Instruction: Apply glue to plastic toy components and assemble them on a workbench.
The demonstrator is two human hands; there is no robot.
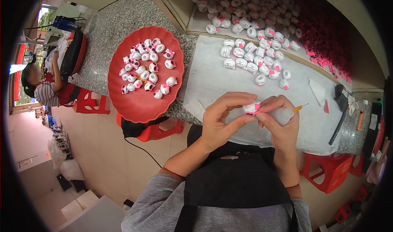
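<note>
In the head view, the left hand (221, 119) grips a small white piece (249, 108) with pink trim between thumb and fingertips, in a narrow pinch above the white sheet (200, 82). The piece sits at the fingertips, well clear of the palm. The right hand (284, 129) brings its thumb and forefinger against the piece's right side, while holding a translucent bottle (283, 116) with an orange needle tip (297, 108) within its curled fingers. Similar pieces lie in the scalloped red tray (143, 111), left of both hands.
</note>
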